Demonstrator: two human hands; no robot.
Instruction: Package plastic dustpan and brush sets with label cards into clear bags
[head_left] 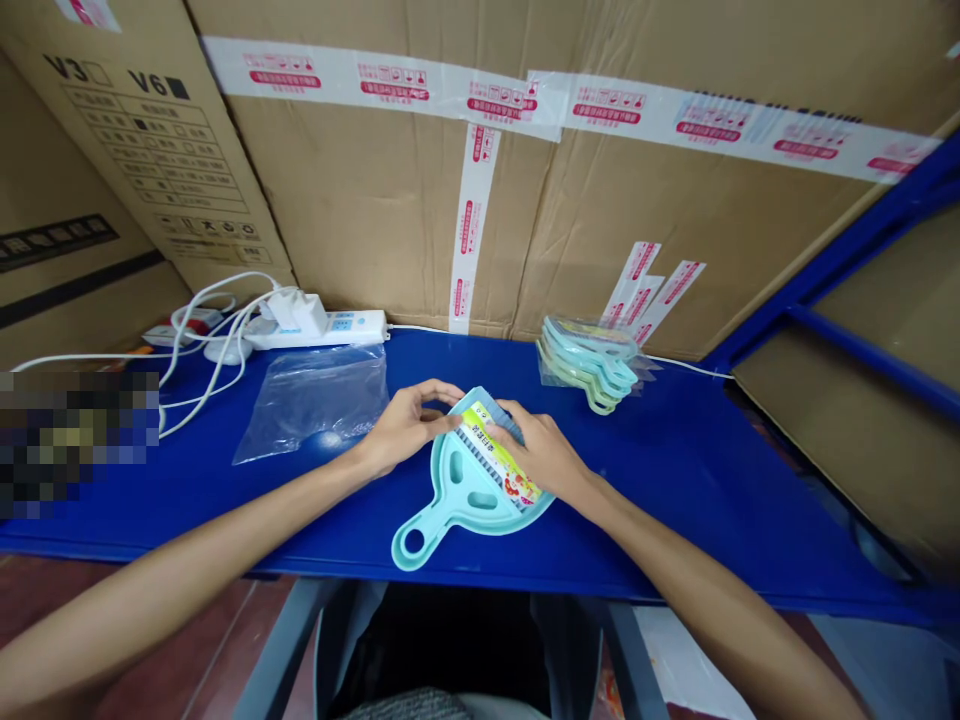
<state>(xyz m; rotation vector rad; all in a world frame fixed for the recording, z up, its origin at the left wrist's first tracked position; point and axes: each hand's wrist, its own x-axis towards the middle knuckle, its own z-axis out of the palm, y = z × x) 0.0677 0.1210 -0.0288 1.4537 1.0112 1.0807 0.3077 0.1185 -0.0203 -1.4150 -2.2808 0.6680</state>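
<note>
A light blue dustpan with a ring handle lies on the blue table. A small brush with a printed yellow label sits inside it. My left hand grips the pan's far left rim with curled fingers. My right hand rests closed on the right end of the labelled brush and the pan's rim.
A clear plastic bag lies left of my hands. A stack of bagged dustpans sits at the back right. A white power strip with cables lies against the cardboard boxes. A blue shelf frame stands right.
</note>
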